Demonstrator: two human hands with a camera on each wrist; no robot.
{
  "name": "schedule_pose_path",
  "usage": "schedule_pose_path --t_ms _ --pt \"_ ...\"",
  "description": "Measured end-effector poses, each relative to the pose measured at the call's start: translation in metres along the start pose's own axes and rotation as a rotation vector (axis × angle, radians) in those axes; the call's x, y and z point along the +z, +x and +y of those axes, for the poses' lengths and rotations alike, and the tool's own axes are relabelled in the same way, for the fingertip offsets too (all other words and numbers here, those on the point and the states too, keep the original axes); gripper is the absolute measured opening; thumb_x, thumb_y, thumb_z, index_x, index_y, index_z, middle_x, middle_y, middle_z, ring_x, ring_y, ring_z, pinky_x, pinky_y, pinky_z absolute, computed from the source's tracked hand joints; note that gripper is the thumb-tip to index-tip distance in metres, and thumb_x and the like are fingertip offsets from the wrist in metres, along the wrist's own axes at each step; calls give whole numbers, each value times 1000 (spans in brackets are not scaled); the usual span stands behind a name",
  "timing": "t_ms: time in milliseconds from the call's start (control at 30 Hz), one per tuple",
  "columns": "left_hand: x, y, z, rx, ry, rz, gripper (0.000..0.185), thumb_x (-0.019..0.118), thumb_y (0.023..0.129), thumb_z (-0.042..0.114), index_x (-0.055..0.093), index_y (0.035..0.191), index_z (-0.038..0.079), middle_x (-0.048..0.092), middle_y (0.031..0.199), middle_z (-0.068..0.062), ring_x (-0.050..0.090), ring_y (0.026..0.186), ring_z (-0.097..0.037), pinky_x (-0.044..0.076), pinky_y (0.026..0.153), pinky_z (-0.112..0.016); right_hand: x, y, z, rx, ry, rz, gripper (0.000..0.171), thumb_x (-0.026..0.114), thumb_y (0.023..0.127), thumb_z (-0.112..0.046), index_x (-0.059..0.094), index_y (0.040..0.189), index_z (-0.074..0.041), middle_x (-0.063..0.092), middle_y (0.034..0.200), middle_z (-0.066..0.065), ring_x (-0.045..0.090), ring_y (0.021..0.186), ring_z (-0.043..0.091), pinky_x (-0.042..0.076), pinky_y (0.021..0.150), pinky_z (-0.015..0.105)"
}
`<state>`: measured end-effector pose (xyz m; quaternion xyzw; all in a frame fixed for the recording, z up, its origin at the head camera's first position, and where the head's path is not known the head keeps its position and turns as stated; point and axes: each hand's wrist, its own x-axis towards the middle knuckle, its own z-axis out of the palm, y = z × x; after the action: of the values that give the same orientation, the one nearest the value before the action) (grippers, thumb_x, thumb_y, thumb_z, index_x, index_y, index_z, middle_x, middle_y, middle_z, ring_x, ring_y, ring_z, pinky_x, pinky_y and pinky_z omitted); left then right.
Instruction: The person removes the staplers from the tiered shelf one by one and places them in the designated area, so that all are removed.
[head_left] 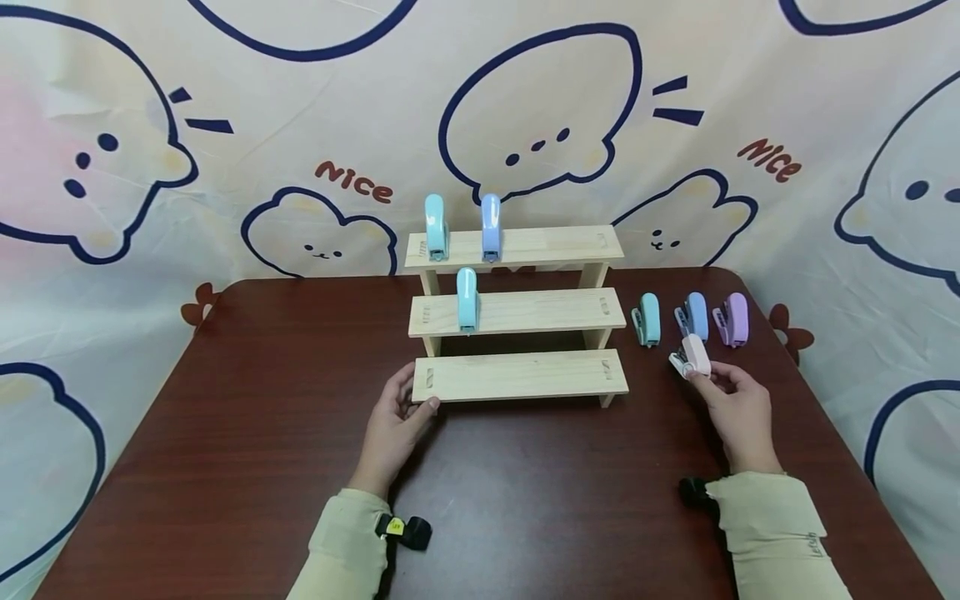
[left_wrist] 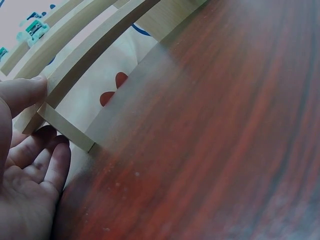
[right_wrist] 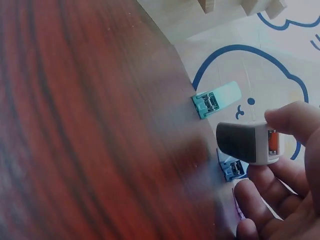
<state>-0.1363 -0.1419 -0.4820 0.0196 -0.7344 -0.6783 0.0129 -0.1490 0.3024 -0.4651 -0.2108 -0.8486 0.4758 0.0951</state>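
Pink stapler is pinched in the right hand, raised just off the desk, at the right of the wooden stepped rack. Grip state: thumb on one side and fingertips on the other, closed round the stapler's body; the right wrist view confirms it, thumb on top, fingers under it.

Left hand: thumb lies on the front left corner of the bottom step, fingers relaxed below the edge, nothing enclosed. Reads as bracing the rack, not gripping it.

Key relation: rack lies to the left of the held stapler and slightly beyond it. Nearest free board is the bottom step, bare along its whole length. Stapler's long axis runs roughly front to back, jaw end pointing away and left, so it sits close to the heading of the ones already shelved. Right hand is clearly the nearer one; left is occupied at the opposite end.

On the rack: light blue stapler and periwinkle stapler on the top step, another light blue stapler on the middle step.

On the desk beyond the right hand: teal stapler, blue stapler, purple stapler, in a row, apart from each other.
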Motion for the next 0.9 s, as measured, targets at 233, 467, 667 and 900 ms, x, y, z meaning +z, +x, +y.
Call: schedule_pose_path --t_ms 233,467,667,900 --pt "2 -7 17 7 29 -3 65 65 86 5 32 142 6 48 135 -11 54 104 -14 47 80 -18 -1 4 6 19 -68 -38 60 65 84 -45 52 126 -5 53 114 12 47 90 18 43 64 16" --pt "2 -6 19 7 33 2 64 66 86 5 33 141 6 49 134 -10 54 106 -17 47 80 -18 -2 6 8 14 -131 -65 61 64 84 -46 51 126 -3 54 113 15 48 91 20 43 63 19" --pt "1 -6 20 1 39 9 64 66 86 5 33 141 7 50 134 -10 54 106 -18 47 79 -18 -3 4 6 -5 -145 -91 60 65 84 -45 51 125 -3 55 112 16 49 90 20 44 63 19" --pt "1 -7 19 2 14 1 64 66 86 6 34 141 7 50 133 -10 55 103 -17 47 79 -19 -1 -1 0 125 109 90 50 69 81 -44 60 119 -12 55 103 0 50 82 12 44 59 16"
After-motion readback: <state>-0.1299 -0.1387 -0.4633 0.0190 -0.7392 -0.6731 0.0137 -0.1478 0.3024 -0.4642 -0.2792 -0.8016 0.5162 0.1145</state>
